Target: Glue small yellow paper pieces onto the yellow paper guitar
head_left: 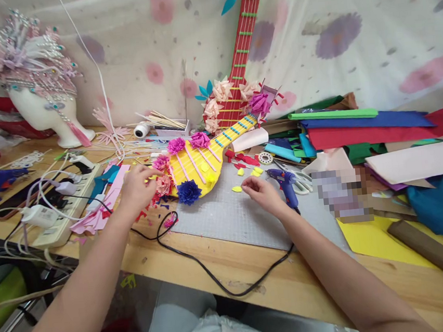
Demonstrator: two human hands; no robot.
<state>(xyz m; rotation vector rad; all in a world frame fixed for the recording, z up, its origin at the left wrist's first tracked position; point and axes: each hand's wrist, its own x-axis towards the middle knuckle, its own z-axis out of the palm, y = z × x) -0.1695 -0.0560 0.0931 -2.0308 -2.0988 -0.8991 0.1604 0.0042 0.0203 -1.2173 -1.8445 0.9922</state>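
A yellow paper guitar [200, 168] lies on a grey cutting mat [234, 214], trimmed with pink, magenta and blue paper flowers. My left hand [137, 187] rests at the guitar's left edge, fingers curled at a small pink flower [163, 184]. My right hand [262, 193] hovers over the mat beside a small yellow paper piece [237, 189], fingertips pinched together; whether anything is between them is hidden. A blue glue gun [286, 185] lies just right of that hand.
A red paper guitar [240, 54] leans on the curtain behind. Coloured paper sheets [359, 132] pile at the right. A power strip [59, 207] with plugs and cables sits left, beside a white mannequin head [44, 112] wearing a pink headdress. A black cord [199, 262] loops over the table edge.
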